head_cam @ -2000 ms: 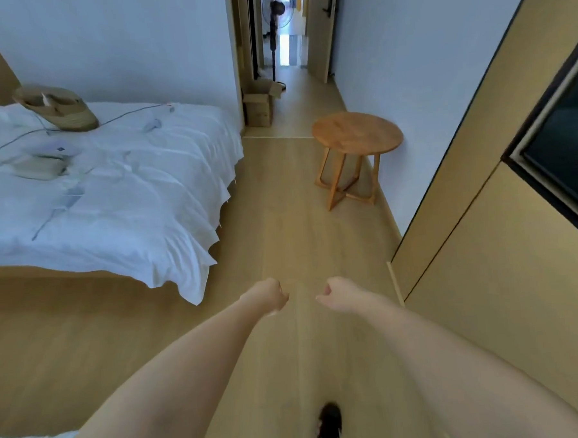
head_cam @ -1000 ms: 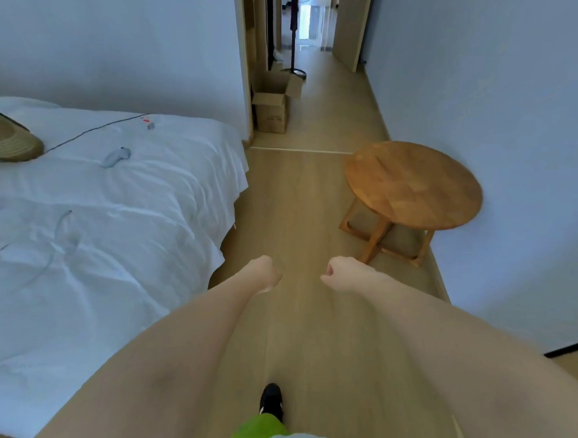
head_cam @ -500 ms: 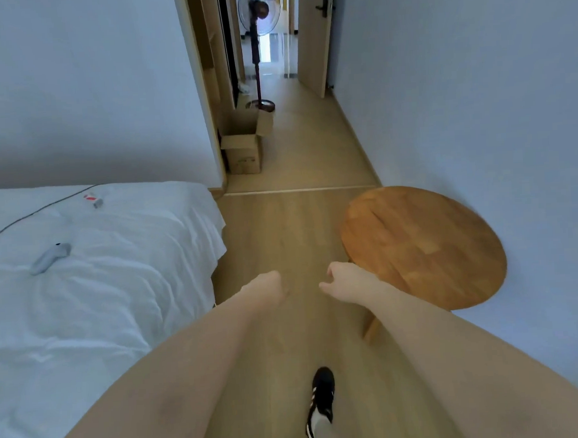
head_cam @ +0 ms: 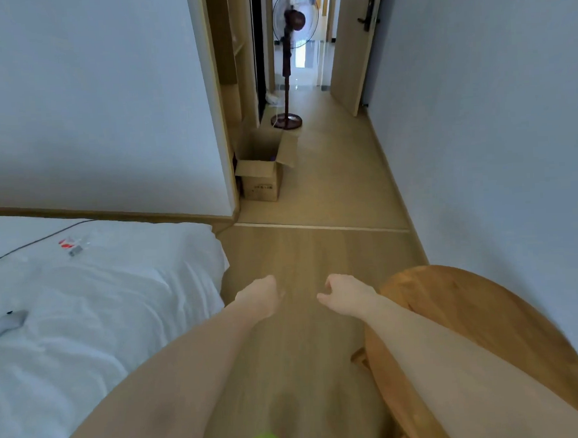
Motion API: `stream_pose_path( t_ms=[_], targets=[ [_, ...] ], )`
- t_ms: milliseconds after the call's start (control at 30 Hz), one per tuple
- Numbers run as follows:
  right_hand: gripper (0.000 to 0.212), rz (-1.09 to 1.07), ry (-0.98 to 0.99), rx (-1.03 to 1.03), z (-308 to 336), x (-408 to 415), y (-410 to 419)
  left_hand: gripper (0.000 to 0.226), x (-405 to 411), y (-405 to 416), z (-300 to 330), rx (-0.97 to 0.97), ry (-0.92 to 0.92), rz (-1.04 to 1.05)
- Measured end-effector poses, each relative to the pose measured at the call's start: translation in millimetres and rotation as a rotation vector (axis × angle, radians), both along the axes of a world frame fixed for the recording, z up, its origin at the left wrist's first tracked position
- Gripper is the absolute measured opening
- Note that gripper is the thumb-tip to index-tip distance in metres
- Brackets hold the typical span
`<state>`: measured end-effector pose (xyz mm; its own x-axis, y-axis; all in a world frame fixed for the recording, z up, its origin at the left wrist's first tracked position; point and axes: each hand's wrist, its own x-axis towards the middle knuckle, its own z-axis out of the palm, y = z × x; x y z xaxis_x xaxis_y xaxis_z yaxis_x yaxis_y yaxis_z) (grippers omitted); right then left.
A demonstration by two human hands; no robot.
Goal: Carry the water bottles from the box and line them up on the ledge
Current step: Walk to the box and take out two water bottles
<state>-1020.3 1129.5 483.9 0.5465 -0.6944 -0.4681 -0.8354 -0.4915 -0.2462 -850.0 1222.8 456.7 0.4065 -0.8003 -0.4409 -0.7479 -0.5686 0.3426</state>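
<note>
We held both fists curled w/ nothing in them, left hand [head_cam: 260, 299] & right hand [head_cam: 345, 298], over the floor btwn bed [head_cam: 95, 316] & table [head_cam: 480, 322], the box [head_cam: 262, 180] open, well ahead by the doorway.

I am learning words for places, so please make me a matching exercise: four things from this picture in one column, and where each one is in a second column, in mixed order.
Things:
1. cardboard box
2. standing fan
3. round wooden table
4. grey remote-like object

Places:
A. on the white bed, at the left edge of the view
B. on the floor by the wall corner, flaps open
C. by the right wall, under the right forearm
D. in the corridor, behind the box

Pairs: 1-B, 2-D, 3-C, 4-A
</note>
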Motion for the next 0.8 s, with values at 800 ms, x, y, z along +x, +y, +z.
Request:
stream_pose_path(
  t_ms=[800],
  targets=[
    [0.041, -0.118, 0.021, 0.038, -15, 276, -448, 0.032, 286, -464, -1, 0.095, -0.022, -0.078]
  ],
)
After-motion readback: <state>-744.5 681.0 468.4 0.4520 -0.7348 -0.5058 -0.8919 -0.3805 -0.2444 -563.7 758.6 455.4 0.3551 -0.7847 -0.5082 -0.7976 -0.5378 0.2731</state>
